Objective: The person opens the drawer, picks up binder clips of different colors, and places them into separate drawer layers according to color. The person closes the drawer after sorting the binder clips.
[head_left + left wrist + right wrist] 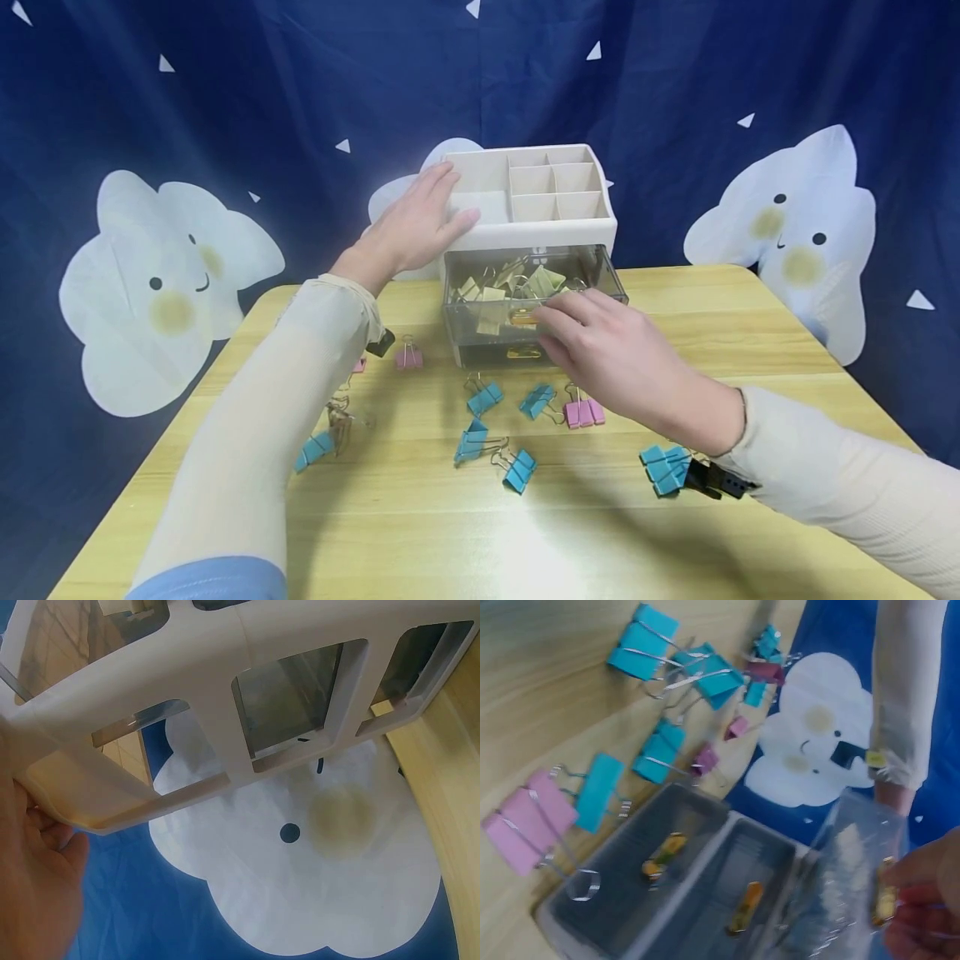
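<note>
Where the wooden tabletop [420, 533] nears its edge, my left hand [412, 225] grips the white plastic organizer [536, 236]; my right hand [622, 358] pinches its jutting smoky drawer's [467, 327] gold handle [522, 317]. Only the right wrist view shows two lower handles [744, 907].

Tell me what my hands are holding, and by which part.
Your right hand holds the open see-through drawer by its gold handle; your left hand holds the white organizer by its upper left edge.

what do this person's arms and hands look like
The left sleeve and right sleeve are cream, with pale blue cloth above the left one. The left hand and right hand are gloveless. A black strap shows by the right wrist.
</note>
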Tool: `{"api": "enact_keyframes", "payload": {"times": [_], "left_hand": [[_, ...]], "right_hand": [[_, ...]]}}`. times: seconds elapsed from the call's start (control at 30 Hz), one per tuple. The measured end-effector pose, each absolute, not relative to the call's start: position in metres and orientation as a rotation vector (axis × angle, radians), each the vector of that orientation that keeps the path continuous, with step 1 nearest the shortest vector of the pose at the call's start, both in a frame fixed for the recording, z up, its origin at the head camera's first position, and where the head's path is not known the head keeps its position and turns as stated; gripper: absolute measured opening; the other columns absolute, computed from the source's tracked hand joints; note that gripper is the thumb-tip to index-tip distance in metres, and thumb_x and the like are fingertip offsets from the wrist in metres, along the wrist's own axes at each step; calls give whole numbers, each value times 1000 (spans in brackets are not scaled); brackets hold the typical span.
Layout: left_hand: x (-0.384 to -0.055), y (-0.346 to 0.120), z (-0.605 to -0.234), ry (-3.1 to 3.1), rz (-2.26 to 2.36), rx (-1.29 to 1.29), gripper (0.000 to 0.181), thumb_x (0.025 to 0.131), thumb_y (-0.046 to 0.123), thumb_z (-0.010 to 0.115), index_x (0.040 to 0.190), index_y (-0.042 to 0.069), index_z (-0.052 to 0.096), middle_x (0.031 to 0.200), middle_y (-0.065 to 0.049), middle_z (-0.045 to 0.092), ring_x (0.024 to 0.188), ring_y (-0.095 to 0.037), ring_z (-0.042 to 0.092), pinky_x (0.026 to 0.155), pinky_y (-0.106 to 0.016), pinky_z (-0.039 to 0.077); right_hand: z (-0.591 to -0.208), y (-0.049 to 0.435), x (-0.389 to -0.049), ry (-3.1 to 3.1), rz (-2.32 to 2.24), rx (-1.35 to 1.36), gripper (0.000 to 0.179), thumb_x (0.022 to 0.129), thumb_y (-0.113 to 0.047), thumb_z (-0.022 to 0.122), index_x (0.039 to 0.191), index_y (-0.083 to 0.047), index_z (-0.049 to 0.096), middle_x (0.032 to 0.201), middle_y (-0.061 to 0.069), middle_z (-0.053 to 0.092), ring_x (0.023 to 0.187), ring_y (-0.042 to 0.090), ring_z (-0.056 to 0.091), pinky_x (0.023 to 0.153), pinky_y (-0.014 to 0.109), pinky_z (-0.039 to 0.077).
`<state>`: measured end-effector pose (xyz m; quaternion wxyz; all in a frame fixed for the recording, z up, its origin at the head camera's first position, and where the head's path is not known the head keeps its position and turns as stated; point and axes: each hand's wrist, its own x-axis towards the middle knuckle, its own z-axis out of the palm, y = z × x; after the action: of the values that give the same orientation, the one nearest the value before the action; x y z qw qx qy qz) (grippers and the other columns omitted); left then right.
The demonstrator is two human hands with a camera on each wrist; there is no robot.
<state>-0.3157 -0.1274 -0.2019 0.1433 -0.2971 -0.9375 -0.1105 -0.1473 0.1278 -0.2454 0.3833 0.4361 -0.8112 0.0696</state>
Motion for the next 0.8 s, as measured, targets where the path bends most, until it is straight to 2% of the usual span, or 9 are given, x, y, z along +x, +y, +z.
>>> {"api": "enact_keyframes", "payload": {"times": [0.1,0.33,0.5,0.6,0.7,0.8], "left_hand": [[-316,-127,-202,-2697,-315,-864,81,99,60,28,154,1,21,162,-12,11,149,-21,5,119,-35,8],[-316,-127,-202,-2706,-328,-862,80,99,60,27,154,1,21,162,-12,11,149,-21,6,119,-36,9],[-316,-128,-202,-2718,-339,-850,80,99,60,28,155,2,20,163,-12,10,149,-21,5,119,-37,9],[-317,-128,-202,-2720,-335,-845,81,99,60,28,155,3,19,163,-12,10,149,-21,5,119,-38,9],[-317,-128,-202,-2723,-337,-841,81,99,61,28,155,3,19,163,-11,10,149,-21,5,119,-38,9],[-317,-129,-202,-2724,-339,-841,81,99,61,28,155,3,20,163,-11,10,149,-21,5,119,-37,9]], "right_hand": [[-239,124,-144,-2124,118,1090,15,85,-2,69,100,0,71,90,9,66,78,25,63,68,36,57],[-239,116,-142,-2142,-86,1056,6,84,1,71,88,2,67,82,10,63,65,23,60,46,32,53],[-247,115,-147,-1997,-141,1076,9,84,6,65,92,6,66,80,12,61,63,25,59,45,31,51],[-250,115,-151,-1931,-143,1081,9,88,7,56,89,6,64,77,11,59,60,24,56,42,29,48],[-252,115,-154,-1899,-126,1092,17,92,5,47,86,5,63,74,10,56,56,23,52,39,28,43],[-253,115,-157,-1883,-100,1106,22,96,3,44,84,6,62,72,10,53,54,23,48,38,27,40]]}}
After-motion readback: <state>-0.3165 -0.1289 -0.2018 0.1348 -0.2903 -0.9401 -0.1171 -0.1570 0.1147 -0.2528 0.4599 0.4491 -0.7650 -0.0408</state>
